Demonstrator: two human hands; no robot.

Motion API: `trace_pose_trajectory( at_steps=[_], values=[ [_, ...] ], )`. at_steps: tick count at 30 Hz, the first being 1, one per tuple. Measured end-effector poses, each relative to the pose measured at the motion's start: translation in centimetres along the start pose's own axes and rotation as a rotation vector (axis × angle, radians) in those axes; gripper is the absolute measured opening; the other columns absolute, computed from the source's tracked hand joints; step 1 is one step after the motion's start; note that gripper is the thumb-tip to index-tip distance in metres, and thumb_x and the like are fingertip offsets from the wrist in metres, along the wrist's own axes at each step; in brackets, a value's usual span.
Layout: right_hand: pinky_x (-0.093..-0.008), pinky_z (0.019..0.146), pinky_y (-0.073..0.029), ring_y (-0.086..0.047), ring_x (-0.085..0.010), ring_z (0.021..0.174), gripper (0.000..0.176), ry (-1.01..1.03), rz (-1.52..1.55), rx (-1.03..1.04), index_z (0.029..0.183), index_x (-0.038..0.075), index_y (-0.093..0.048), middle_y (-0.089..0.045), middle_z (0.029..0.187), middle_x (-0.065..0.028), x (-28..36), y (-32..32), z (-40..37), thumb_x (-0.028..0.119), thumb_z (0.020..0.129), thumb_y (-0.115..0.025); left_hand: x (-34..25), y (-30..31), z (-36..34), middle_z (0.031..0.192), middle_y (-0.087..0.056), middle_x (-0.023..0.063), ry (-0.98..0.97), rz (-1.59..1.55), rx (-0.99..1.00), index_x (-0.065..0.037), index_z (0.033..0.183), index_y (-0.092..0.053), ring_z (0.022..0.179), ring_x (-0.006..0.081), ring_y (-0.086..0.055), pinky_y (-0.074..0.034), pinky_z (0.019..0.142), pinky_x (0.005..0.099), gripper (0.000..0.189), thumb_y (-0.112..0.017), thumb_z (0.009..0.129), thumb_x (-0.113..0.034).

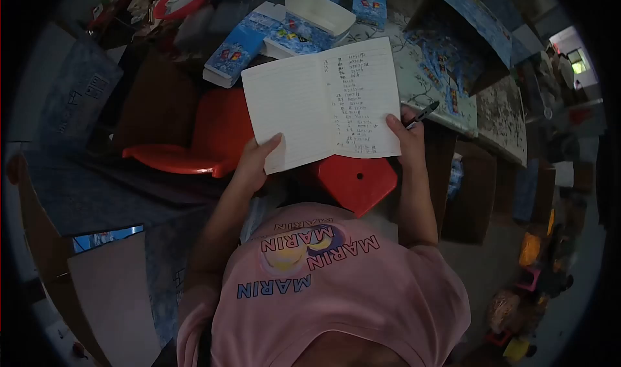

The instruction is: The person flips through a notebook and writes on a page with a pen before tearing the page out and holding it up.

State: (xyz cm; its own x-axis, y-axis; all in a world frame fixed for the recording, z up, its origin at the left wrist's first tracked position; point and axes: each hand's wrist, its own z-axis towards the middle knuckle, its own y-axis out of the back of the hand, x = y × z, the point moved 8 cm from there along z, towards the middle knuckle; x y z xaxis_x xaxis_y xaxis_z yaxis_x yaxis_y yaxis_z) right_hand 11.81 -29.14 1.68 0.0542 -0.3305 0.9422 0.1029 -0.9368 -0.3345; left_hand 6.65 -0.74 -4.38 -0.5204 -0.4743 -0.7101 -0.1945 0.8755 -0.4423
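Observation:
An open notebook (291,101) is held up in front of my chest, its right page covered with rows of handwriting and its left page blank. My left hand (262,156) grips the lower left edge, thumb lying on the page and the other fingers hidden behind. At the right edge, my right hand (409,137) pinches the notebook with its thumb on the page. A dark pen (422,113) also sticks out from the fingers of that hand, pointing up and right.
Blue printed boxes (236,53) and an open white box (323,14) stand behind the notebook. To the right is a patterned table (462,118) with blue packets (440,69) beside an open carton (479,24). A red chair (220,131) and a red stool (359,182) are below.

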Motion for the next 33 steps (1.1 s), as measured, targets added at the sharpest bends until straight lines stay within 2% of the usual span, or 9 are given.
trace_pose_trajectory(
  at_steps=[2, 3, 5, 6, 9, 13, 18, 28, 33],
  values=[
    [-0.0235, 0.062, -0.049, -0.060, -0.0101, 0.072, 0.017, 0.124, -0.224, -0.012, 0.100, 0.006, -0.063, -0.066, 0.086, -0.0041, 0.1, -2.0, 0.7, 0.013, 0.084, -0.066, -2.1, -0.8, -0.4, 0.127, -0.051, 0.0123, -0.241, 0.311, 0.142, -0.001, 0.135, -0.037, 0.115, 0.0246, -0.052, -0.044, 0.095, 0.0350, 0.053, -0.059, 0.090, -0.020],
    [-0.0235, 0.062, -0.049, -0.060, -0.0101, 0.072, 0.017, -0.157, -0.319, -0.028, 0.100, 0.006, -0.063, -0.066, 0.086, -0.0041, 0.8, 1.2, -7.7, 0.013, 0.084, -0.066, 7.7, -4.2, -7.1, 0.127, -0.051, 0.0123, -0.001, 0.152, 0.066, -0.001, 0.135, -0.037, 0.115, 0.0246, -0.052, -0.044, 0.095, 0.0350, 0.053, -0.059, 0.090, -0.020],
    [-0.0228, 0.057, -0.044, -0.053, -0.0075, 0.063, 0.018, 0.100, -0.911, 0.031, 0.095, 0.002, -0.061, -0.061, 0.075, -0.0031, 2.9, -1.8, -2.4, 0.011, 0.082, -0.068, 5.1, -8.6, -1.2, 0.120, -0.055, 0.0113, -0.085, 0.001, 0.074, 0.001, 0.130, -0.043, 0.110, 0.0185, -0.054, -0.044, 0.092, 0.0321, 0.044, -0.053, 0.094, -0.024],
    [-0.0226, 0.056, -0.041, -0.048, -0.0067, 0.060, 0.025, 0.346, -0.759, 0.091, 0.097, 0.000, -0.058, -0.056, 0.071, -0.0028, 1.4, -8.1, 2.7, 0.013, 0.079, -0.071, -1.9, -5.9, 2.7, 0.120, -0.055, 0.0113, -0.209, 0.123, 0.073, 0.001, 0.130, -0.043, 0.110, 0.0185, -0.054, -0.044, 0.092, 0.0321, 0.044, -0.053, 0.094, -0.024],
    [-0.0223, 0.057, -0.040, -0.047, -0.0055, 0.062, 0.027, 0.492, -0.766, 0.184, 0.098, 0.000, -0.058, -0.053, 0.070, -0.0031, -0.8, -12.4, 5.5, 0.014, 0.079, -0.072, -3.5, -5.5, 5.6, 0.117, -0.056, 0.0101, -0.240, -0.019, 0.191, 0.001, 0.127, -0.045, 0.107, 0.0188, -0.056, -0.043, 0.092, 0.0305, 0.041, -0.045, 0.095, -0.026],
    [-0.0223, 0.059, -0.041, -0.048, -0.0048, 0.065, 0.027, 0.246, -0.758, 0.220, 0.099, 0.000, -0.057, -0.055, 0.074, -0.0010, -2.6, -9.4, 8.0, 0.015, 0.081, -0.070, -1.4, -6.5, 8.2, 0.117, -0.056, 0.0112, -0.166, -0.154, 0.183, 0.003, 0.125, -0.045, 0.106, 0.0204, -0.057, -0.044, 0.092, 0.0319, 0.040, -0.042, 0.095, -0.024],
    [-0.0210, 0.062, -0.041, -0.049, -0.0040, 0.066, 0.018, -0.106, -0.399, 0.072, 0.094, 0.001, -0.062, -0.057, 0.076, 0.0034, -3.4, -0.8, 14.5, 0.017, 0.086, -0.066, -0.3, -9.2, 15.1, 0.118, -0.056, 0.0110, -0.047, -0.166, 0.259, -0.001, 0.127, -0.044, 0.107, 0.0211, -0.057, -0.044, 0.093, 0.0345, 0.041, -0.044, 0.094, -0.026],
    [-0.0212, 0.060, -0.040, -0.048, -0.0028, 0.067, 0.012, 0.042, -0.578, -0.370, 0.086, 0.004, -0.063, -0.057, 0.074, 0.0044, 0.5, 29.0, 22.6, 0.015, 0.086, -0.066, 7.9, -20.8, 31.4, 0.126, -0.052, 0.0111, 0.354, -0.553, 0.409, -0.004, 0.133, -0.041, 0.111, 0.0244, -0.055, -0.046, 0.093, 0.0375, 0.047, -0.044, 0.096, -0.032],
    [-0.0235, 0.055, -0.039, -0.050, -0.0053, 0.062, 0.018, -0.166, -0.739, -0.505, 0.087, 0.004, -0.063, -0.056, 0.070, 0.0036, -5.8, 41.2, 20.0, 0.023, 0.089, -0.062, 15.1, -22.5, 36.5, 0.114, -0.059, 0.0136, 0.131, 0.016, 0.316, 0.003, 0.122, -0.048, 0.101, 0.0209, -0.060, -0.047, 0.089, 0.0332, 0.039, -0.052, 0.094, -0.023]
  ],
)
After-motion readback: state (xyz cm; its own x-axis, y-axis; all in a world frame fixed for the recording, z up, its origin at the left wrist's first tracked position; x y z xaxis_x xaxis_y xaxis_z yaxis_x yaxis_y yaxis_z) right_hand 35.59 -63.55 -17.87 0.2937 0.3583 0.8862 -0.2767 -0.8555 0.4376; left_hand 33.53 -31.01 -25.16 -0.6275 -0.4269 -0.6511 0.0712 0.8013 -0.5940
